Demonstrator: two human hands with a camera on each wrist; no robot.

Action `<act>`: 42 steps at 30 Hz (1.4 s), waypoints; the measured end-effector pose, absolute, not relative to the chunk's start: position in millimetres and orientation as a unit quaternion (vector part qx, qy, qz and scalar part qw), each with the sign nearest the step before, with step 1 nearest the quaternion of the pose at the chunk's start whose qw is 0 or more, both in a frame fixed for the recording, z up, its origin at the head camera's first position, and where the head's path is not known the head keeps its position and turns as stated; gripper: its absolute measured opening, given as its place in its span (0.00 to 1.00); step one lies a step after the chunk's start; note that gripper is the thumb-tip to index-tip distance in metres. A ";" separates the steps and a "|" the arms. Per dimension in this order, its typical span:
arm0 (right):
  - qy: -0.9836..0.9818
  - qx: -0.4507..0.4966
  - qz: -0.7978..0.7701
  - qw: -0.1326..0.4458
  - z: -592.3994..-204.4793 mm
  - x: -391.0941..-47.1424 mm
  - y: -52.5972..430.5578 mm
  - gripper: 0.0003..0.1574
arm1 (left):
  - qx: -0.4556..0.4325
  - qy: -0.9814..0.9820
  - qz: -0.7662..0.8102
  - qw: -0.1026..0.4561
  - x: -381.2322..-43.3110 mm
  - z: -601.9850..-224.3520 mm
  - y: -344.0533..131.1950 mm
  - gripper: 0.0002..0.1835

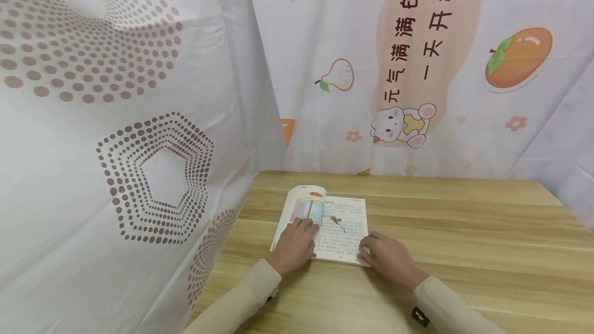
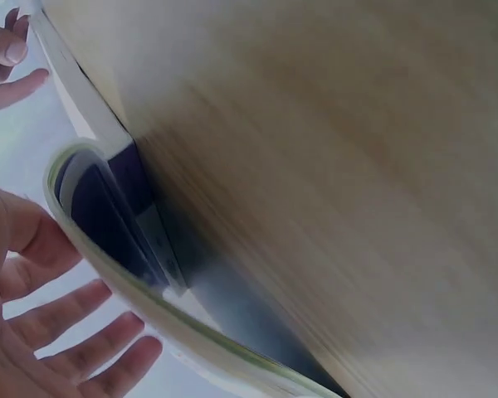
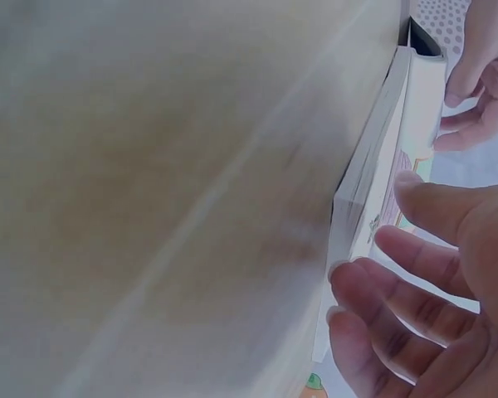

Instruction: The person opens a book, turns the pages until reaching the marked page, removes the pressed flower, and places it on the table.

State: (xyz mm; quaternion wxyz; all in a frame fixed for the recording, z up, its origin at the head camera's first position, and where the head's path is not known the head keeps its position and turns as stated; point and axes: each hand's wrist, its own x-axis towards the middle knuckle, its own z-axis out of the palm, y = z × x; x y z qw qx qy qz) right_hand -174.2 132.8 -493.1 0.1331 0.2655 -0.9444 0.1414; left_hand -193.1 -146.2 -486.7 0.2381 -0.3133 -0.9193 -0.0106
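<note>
An open book (image 1: pixel 349 213) lies on the wooden table, printed text and a small green drawing on its right page. Its left page (image 1: pixel 289 216), with a coloured picture, curves upward near the spine. My left hand (image 1: pixel 295 245) rests on the lower part of that page. In the left wrist view, relaxed fingers (image 2: pixel 76 358) lie against the curved pages, and a dark blue spine shows beneath. At the lower right edge of the book is my right hand (image 1: pixel 389 255). The right wrist view has its thumb (image 3: pixel 436 203) over the page and loosely bent fingers beside the page block.
The wooden table (image 1: pixel 464 220) extends to the right of the book. A dotted white curtain (image 1: pixel 241 133) hangs close along the left side, and a fruit-printed curtain (image 1: pixel 325 133) hangs behind the table's far edge.
</note>
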 end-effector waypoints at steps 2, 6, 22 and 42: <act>-0.946 0.256 0.143 0.135 -494.8 -177.4 131.3 0.10 | -0.318 -0.921 -0.009 0.226 -193.5 -487.0 -148.3 0.15; -0.950 0.239 0.154 0.127 -496.1 -183.6 128.6 0.11 | -0.324 -0.923 -0.004 0.206 -194.1 -487.0 -150.0 0.15; -0.962 0.182 0.199 0.036 -494.4 -221.0 110.8 0.23 | -0.326 -0.932 -0.003 0.160 -193.8 -482.2 -156.2 0.17; -0.948 0.167 0.268 -0.031 -499.3 -245.5 110.8 0.11 | -0.317 -0.937 0.000 0.146 -195.7 -482.8 -157.3 0.20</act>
